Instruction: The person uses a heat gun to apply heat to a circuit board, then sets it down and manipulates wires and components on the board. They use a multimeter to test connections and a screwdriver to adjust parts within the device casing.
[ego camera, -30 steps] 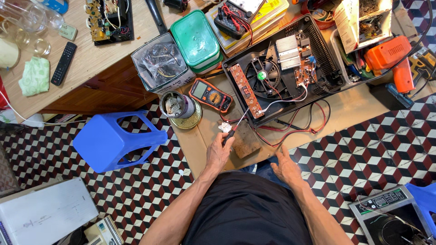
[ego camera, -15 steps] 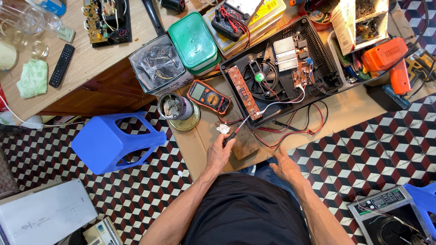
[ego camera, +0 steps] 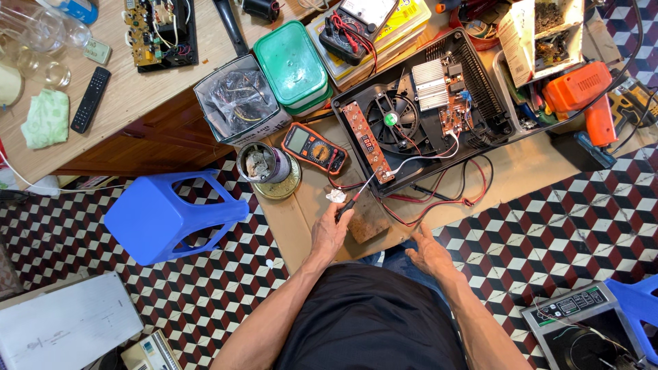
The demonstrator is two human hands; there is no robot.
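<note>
My left hand [ego camera: 330,231] is closed around a thin red and black tool [ego camera: 356,195] whose tip points at the brown control strip [ego camera: 363,140] of an opened black induction cooker [ego camera: 480,89]. A small white wad [ego camera: 336,196] lies just beyond the fingers, and a brown wood block [ego camera: 368,220] sits to the right of the hand. My right hand [ego camera: 428,251] rests flat at the near edge of the cardboard sheet [ego camera: 541,171], fingers apart, holding nothing. Red and black leads [ego camera: 439,200] loop between the hands and the cooker. An orange multimeter [ego camera: 315,147] lies beside a tin can [ego camera: 260,163].
A blue plastic stool [ego camera: 164,216] lies tipped on the checkered floor at left. Green containers [ego camera: 291,65], a clear box [ego camera: 236,99], an analog meter [ego camera: 356,27] and an orange drill [ego camera: 589,96] crowd the far side. Another cooker [ego camera: 582,329] sits at bottom right.
Both hands stay almost where they were. The left hand keeps its grip on the tool; only the view has drifted slightly.
</note>
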